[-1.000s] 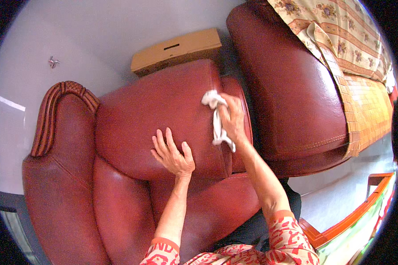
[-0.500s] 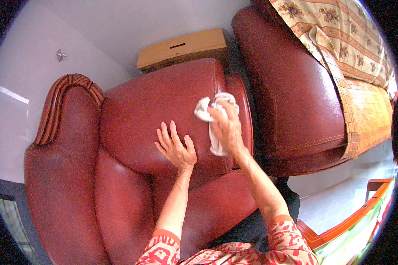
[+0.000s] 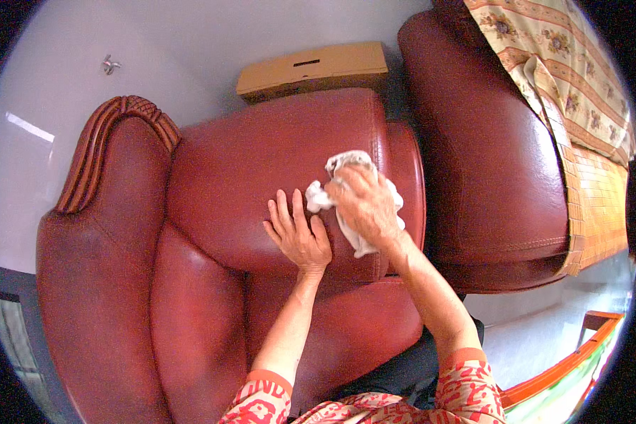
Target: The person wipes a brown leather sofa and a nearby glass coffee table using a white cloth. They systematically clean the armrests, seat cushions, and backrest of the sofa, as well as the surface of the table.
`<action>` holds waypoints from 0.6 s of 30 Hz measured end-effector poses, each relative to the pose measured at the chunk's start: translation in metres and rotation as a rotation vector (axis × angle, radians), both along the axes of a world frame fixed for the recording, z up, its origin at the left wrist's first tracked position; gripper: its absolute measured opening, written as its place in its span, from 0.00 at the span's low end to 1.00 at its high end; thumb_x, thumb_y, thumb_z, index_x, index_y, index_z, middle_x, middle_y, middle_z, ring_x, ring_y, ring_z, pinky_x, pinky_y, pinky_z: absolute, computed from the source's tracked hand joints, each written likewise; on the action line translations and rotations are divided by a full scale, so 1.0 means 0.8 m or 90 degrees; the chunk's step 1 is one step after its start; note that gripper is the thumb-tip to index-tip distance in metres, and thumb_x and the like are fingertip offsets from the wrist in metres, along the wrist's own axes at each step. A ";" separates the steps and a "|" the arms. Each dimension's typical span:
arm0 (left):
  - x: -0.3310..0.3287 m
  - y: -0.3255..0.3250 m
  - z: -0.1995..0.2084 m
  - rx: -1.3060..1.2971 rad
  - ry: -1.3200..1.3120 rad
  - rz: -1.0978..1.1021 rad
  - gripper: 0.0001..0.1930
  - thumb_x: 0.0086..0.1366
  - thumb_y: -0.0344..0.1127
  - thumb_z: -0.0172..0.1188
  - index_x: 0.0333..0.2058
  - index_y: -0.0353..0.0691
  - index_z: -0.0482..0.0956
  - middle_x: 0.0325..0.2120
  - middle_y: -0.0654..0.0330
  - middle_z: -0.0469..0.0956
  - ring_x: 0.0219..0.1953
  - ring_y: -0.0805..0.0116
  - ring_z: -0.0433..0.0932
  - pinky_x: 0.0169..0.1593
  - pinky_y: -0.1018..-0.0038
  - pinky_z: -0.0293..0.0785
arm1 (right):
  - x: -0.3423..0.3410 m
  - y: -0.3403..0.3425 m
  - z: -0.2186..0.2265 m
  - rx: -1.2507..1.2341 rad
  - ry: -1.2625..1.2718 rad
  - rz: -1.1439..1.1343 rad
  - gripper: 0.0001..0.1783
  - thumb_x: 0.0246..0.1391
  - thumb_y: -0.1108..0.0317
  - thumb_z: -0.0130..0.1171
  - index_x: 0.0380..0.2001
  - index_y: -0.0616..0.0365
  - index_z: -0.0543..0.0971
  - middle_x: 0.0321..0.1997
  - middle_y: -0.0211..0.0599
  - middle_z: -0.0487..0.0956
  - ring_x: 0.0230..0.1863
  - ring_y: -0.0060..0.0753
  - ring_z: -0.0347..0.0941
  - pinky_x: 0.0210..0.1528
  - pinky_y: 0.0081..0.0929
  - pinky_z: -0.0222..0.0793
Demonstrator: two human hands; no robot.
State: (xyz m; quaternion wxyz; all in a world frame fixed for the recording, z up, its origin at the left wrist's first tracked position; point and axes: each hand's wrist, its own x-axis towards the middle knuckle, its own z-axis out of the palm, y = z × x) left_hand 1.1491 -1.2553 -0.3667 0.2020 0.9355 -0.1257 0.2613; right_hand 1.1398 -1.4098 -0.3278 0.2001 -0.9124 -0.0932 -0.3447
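Note:
A white cloth (image 3: 353, 237) lies bunched on the broad padded armrest (image 3: 261, 152) of a dark red leather sofa, close to the armrest's stitched front edge. My right hand (image 3: 366, 205) grips it from above, fingers curled into the folds and pressing it against the leather. To the left of the cloth, my left hand (image 3: 300, 237) rests flat on the same armrest with its fingers spread and nothing in it. Part of the cloth is hidden beneath my right hand.
The sofa's back (image 3: 99, 283) has carved wooden trim (image 3: 113, 141). A cardboard box (image 3: 311, 71) stands behind the armrest by the wall. To the right is a second red leather seat (image 3: 487, 155) with a woven mat (image 3: 593, 205) and floral fabric (image 3: 551, 56). An orange-framed table (image 3: 565, 364) stands at lower right.
My right hand has shifted the cloth slightly, and its folds sit differently under the fingers. My left hand stays flat on the armrest. The whole view has shifted a little.

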 end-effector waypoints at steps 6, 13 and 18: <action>-0.001 0.002 0.001 0.010 -0.004 -0.003 0.28 0.64 0.46 0.43 0.62 0.45 0.65 0.66 0.53 0.57 0.69 0.48 0.50 0.66 0.43 0.40 | 0.087 -0.035 0.006 0.024 0.013 -0.086 0.12 0.48 0.65 0.57 0.39 0.42 0.82 0.46 0.32 0.77 0.54 0.39 0.70 0.51 0.50 0.64; 0.000 0.001 -0.002 0.000 -0.015 -0.006 0.28 0.66 0.47 0.41 0.63 0.46 0.64 0.66 0.53 0.57 0.69 0.47 0.50 0.66 0.43 0.40 | 0.130 -0.032 0.009 0.046 0.083 -0.242 0.12 0.50 0.65 0.55 0.39 0.44 0.82 0.44 0.34 0.78 0.49 0.42 0.72 0.49 0.47 0.66; 0.004 0.004 -0.006 -0.061 -0.009 -0.023 0.28 0.66 0.47 0.41 0.62 0.43 0.63 0.66 0.54 0.58 0.69 0.49 0.50 0.67 0.45 0.38 | 0.081 0.009 0.003 0.036 -0.047 -0.089 0.09 0.49 0.68 0.53 0.32 0.47 0.81 0.36 0.35 0.77 0.44 0.39 0.73 0.48 0.44 0.66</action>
